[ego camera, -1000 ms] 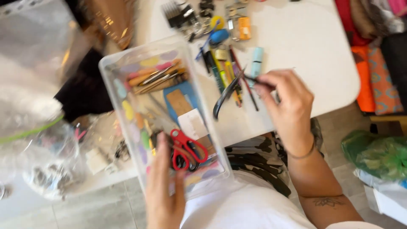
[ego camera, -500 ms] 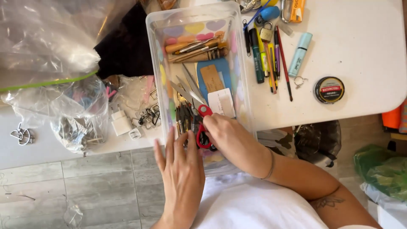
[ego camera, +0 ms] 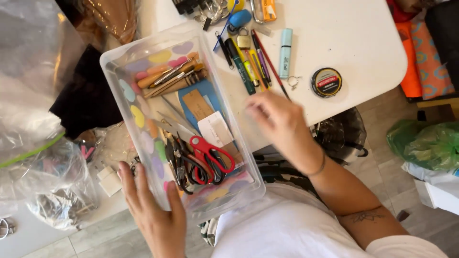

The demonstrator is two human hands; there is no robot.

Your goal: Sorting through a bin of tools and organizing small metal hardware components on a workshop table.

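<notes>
A clear plastic box point(ego camera: 114, 62) with coloured heart stickers lies on the white table point(ego camera: 344, 38). It holds red-handled scissors point(ego camera: 210, 150), black pliers point(ego camera: 179, 165), pencils and pens point(ego camera: 172, 79), a blue card and paper tags. My left hand point(ego camera: 150, 210) rests flat against the box's near left corner, fingers spread. My right hand point(ego camera: 277, 119) hovers blurred over the table edge just right of the box, fingers loosely curled, and nothing shows in it.
Pens and markers point(ego camera: 248, 62), a small padlock point(ego camera: 244, 40), a pale blue tube point(ego camera: 285, 45) and a round black tin point(ego camera: 326, 82) lie on the table. Clear plastic bags point(ego camera: 43, 143) bulge at the left. A green bag point(ego camera: 425, 143) sits on the floor at right.
My right hand has left the scissors in the box and moved right, above the table edge. The left hand stays at the box's near corner. The view has shifted slightly.
</notes>
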